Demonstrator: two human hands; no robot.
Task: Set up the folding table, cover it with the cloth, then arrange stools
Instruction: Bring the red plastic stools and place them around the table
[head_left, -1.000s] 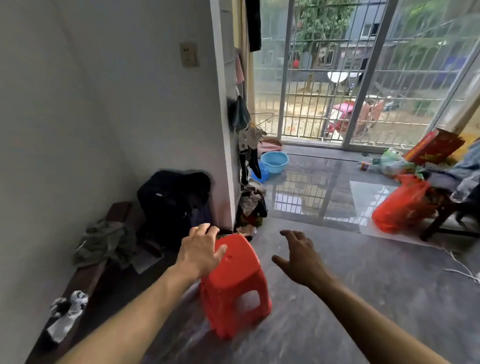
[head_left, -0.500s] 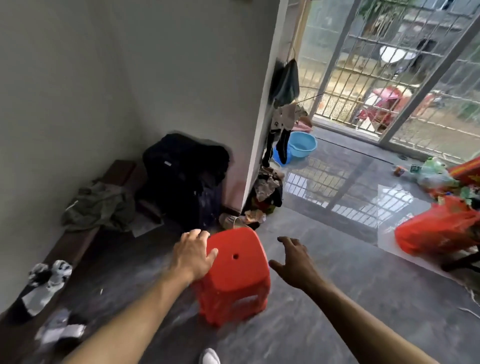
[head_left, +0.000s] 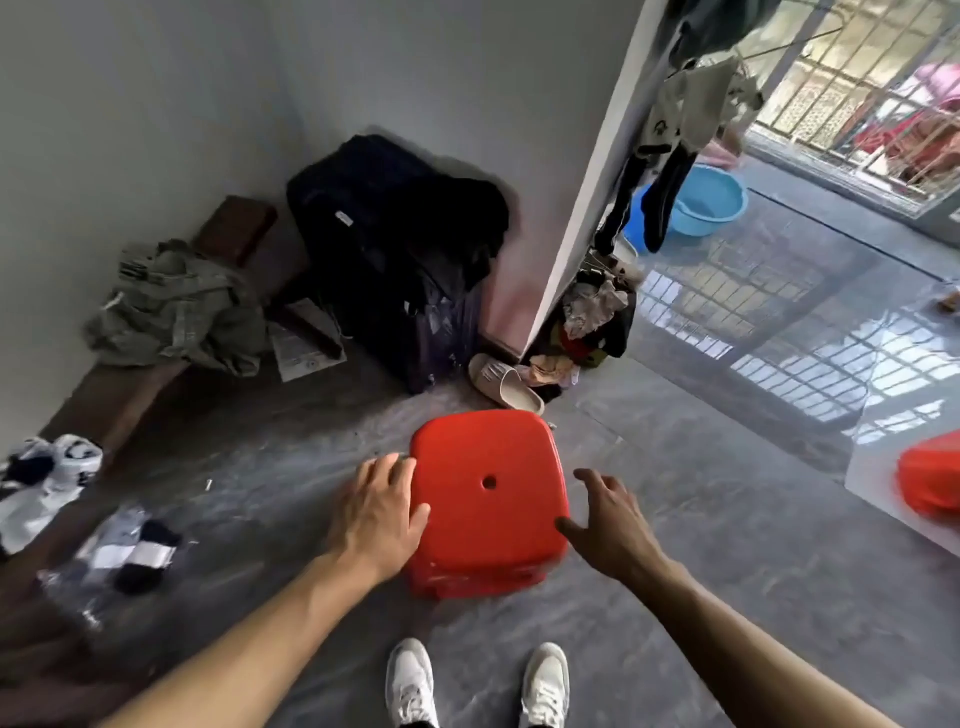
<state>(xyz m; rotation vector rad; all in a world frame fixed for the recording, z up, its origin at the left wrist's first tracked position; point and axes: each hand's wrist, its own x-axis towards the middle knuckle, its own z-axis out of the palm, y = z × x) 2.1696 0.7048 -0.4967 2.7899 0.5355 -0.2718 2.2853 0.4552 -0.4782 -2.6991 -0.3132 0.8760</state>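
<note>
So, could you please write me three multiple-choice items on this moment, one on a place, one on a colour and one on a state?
1. Where does the beige slipper lie?
A. On the floor just beyond the red stool, near the wall corner
B. On top of the stool
C. Inside the blue basin

2. What colour are the person's shoes?
A. Black
B. White
C. Red

3. How do the hands stand at the stool?
A. Both lifted high above it, fists clenched
B. Left hand at the seat's left edge, right hand with spread fingers at its right edge
C. Only one hand in view

Answers: 1 A, the slipper rests on the grey floor past the stool's far edge. 2 B, both shoes at the bottom are white. 3 B, the hands flank the seat, with no closed grip on it.
</note>
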